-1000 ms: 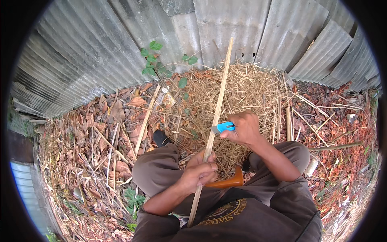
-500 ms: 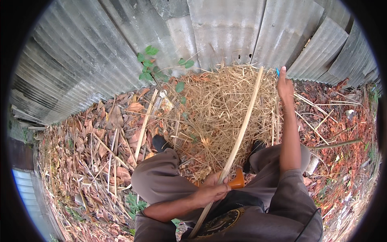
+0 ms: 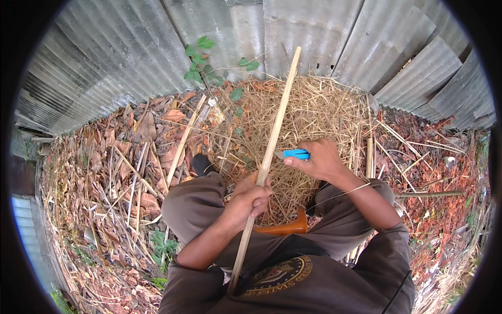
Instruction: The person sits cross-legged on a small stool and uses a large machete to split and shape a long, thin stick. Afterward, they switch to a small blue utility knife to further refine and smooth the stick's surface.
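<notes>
My left hand (image 3: 250,200) is wrapped round a long pale wooden stick (image 3: 276,128), which slants from my lap up toward the fence. In my right hand (image 3: 322,162) is a blue-handled utility knife (image 3: 296,154). Its short blade points left, close beside the stick; whether it touches the wood I cannot tell. An orange plastic piece (image 3: 285,228), perhaps part of a low seat, shows between my thighs below the hands. Dry straw-like shavings (image 3: 319,112) are heaped on the ground beyond my hands.
A grey corrugated metal fence (image 3: 314,31) runs across the far side. Brown leaves and thin sticks (image 3: 138,172) cover the ground at left. A green-leaved plant (image 3: 196,60) grows by the fence. At right lie reddish litter and a longer stick (image 3: 429,194).
My right hand has come back from far out by the fence to beside the stick, knife in it. The stick and my left hand have shifted left and the stick now stands steeper.
</notes>
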The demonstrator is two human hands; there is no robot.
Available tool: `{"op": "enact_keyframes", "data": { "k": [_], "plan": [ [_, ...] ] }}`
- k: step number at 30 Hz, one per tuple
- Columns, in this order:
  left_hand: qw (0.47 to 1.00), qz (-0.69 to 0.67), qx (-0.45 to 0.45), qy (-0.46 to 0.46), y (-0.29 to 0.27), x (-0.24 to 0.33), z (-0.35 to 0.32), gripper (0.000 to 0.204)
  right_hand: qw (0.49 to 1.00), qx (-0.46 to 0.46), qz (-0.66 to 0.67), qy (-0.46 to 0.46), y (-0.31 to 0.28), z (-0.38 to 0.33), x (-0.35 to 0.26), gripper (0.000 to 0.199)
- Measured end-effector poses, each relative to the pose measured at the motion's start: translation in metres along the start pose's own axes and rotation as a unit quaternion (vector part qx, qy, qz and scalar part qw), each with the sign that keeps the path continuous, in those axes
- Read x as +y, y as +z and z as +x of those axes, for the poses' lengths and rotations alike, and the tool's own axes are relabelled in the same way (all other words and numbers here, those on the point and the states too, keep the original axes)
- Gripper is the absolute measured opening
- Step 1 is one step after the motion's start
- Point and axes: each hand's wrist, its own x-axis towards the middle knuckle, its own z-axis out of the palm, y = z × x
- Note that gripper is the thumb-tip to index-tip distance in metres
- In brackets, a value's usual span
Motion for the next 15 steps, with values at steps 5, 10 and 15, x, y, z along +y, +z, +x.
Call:
{"op": "enact_keyframes", "data": {
  "k": [5,10,15],
  "plan": [
    [0.999,0.043,0.018,0.025,0.004,-0.001,0.007,0.016,0.998,0.035,-0.015,-0.046,0.015,-0.006,-0.018,0.068],
    [0.992,0.114,0.039,0.038,0.017,-0.001,0.002,0.022,0.986,0.105,-0.038,-0.124,0.027,-0.003,-0.006,0.074],
    [0.992,0.123,0.031,0.026,0.022,-0.008,0.003,0.023,0.991,0.122,-0.049,-0.032,0.024,0.011,0.013,0.074]
  ]
}}
